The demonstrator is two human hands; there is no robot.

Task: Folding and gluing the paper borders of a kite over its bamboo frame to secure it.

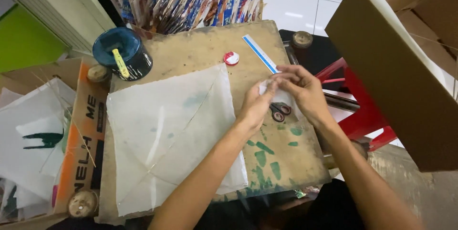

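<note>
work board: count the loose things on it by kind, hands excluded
large white paper sheet: 1
small paper piece pinched by left hand and right hand: 1
scissors: 1
ruler: 1
red and white cap: 1
dark pot: 1
total: 6

The left hand (pixel 256 103) and right hand (pixel 305 94) cover most of a small white paper piece (pixel 264 86), so its shape cannot be told. The scissors (pixel 279 111) near the surface's (pixel 210 44) right edge show only their handles; the blades lie hidden under the hands. The big cardboard box (pixel 396 77) is cut off by the top and right edges. The forearms hide the surface's near edge. The stacked packets (pixel 191 1) beyond the far edge run out of frame.
</note>
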